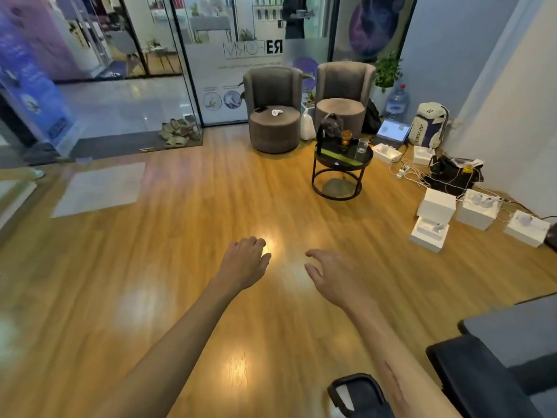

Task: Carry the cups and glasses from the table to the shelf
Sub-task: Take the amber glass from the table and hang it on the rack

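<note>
Head view. Amber glass (346, 140) and clear glass (362, 145) upright on round black table (333, 160), near each other, apart. Likely light, rigid, smooth, breakable; best taken round mid-wall; contents hard to judge from here. Left hand (245, 262) loosely curled, holding nothing. Right hand (330, 274) spread, holding nothing. Both over bare floor, well apart from table. Shelf not seen.
</note>
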